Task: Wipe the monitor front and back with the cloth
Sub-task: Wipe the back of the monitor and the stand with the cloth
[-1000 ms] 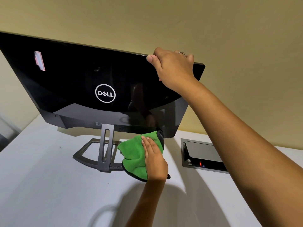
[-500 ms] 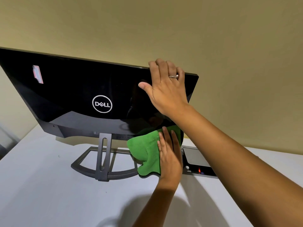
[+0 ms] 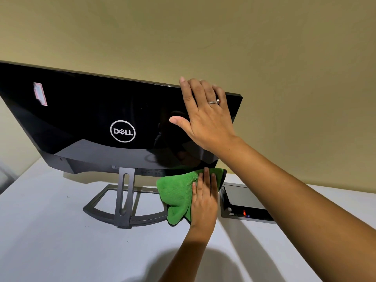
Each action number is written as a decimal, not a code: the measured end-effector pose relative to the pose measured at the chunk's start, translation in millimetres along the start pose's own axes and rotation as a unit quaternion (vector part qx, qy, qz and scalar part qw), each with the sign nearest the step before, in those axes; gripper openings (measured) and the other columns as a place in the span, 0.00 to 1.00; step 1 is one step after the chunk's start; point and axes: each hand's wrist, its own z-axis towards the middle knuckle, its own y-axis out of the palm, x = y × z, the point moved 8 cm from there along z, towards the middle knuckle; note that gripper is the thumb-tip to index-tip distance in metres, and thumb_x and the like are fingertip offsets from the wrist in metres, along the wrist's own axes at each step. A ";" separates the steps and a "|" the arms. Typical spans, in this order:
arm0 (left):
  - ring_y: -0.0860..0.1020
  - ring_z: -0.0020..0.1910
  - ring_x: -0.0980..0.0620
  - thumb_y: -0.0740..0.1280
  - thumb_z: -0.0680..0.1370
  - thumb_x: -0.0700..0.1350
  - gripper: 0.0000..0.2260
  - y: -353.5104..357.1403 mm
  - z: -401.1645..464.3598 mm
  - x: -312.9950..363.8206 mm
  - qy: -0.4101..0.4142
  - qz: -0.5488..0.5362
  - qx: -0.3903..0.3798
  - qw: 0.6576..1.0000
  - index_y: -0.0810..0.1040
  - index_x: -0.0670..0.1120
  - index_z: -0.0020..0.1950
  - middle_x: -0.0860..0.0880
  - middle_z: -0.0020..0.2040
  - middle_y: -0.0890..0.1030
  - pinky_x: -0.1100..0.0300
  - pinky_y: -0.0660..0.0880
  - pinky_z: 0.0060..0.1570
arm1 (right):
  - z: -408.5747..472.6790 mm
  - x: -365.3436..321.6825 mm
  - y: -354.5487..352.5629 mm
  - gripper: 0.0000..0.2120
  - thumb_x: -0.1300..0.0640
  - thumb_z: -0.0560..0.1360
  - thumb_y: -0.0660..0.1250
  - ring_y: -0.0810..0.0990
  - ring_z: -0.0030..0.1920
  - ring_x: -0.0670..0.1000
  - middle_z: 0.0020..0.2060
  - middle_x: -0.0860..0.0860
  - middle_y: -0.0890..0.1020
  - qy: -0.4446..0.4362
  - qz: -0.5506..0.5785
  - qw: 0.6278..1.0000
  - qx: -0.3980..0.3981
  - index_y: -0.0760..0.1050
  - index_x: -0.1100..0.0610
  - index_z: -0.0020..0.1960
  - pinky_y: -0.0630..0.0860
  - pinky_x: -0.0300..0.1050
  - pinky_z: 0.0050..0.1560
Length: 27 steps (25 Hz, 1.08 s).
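Green microfibre cloth (image 3: pixel 176 190), soft and light, pressed by flat left hand (image 3: pixel 203 202) against Dell monitor (image 3: pixel 97 119) lower right corner near worktop (image 3: pixel 50 241) back edge; glossy, tippy panel steadied by flat, released right hand (image 3: pixel 205 117), best braced at top edge.

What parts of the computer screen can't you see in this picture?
- The monitor: the head view shows only its back; the front screen faces away.
- Its left end: cut off by the picture's edge.
- Its lower right corner: covered by the green cloth and the left hand.
- The white sticker: printing too small to read.
- Top edge under the right hand: hidden.
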 end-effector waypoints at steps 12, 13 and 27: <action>0.63 0.69 0.40 0.55 0.74 0.39 0.22 6.6 20.8 24.1 0.081 -0.010 -0.051 0.995 0.65 0.38 0.68 0.38 0.69 0.63 0.49 0.62 0.66 | -4.2 1.2 -5.2 0.36 0.33 0.77 0.48 0.70 0.63 0.59 0.64 0.56 0.72 0.030 0.021 0.999 0.031 0.61 0.58 0.74 0.58 0.57 0.68; 0.60 0.70 0.40 0.54 0.74 0.39 0.23 6.6 16.6 18.9 0.079 0.006 -0.054 0.995 0.63 0.38 0.69 0.39 0.71 0.60 0.49 0.59 0.67 | -4.7 1.9 -5.5 0.36 0.33 0.77 0.48 0.69 0.63 0.59 0.64 0.56 0.72 0.030 0.022 0.999 0.031 0.61 0.57 0.74 0.58 0.57 0.68; 0.41 0.75 0.37 0.55 0.65 0.22 0.42 -127.9 31.1 -52.6 -0.081 -0.067 0.083 0.991 0.43 0.38 0.76 0.37 0.76 0.40 0.42 0.54 0.71 | 7.1 -1.9 -20.1 0.27 0.38 0.80 0.50 0.74 0.57 0.59 0.54 0.56 0.78 0.134 0.021 0.990 0.036 0.73 0.57 0.62 0.62 0.58 0.64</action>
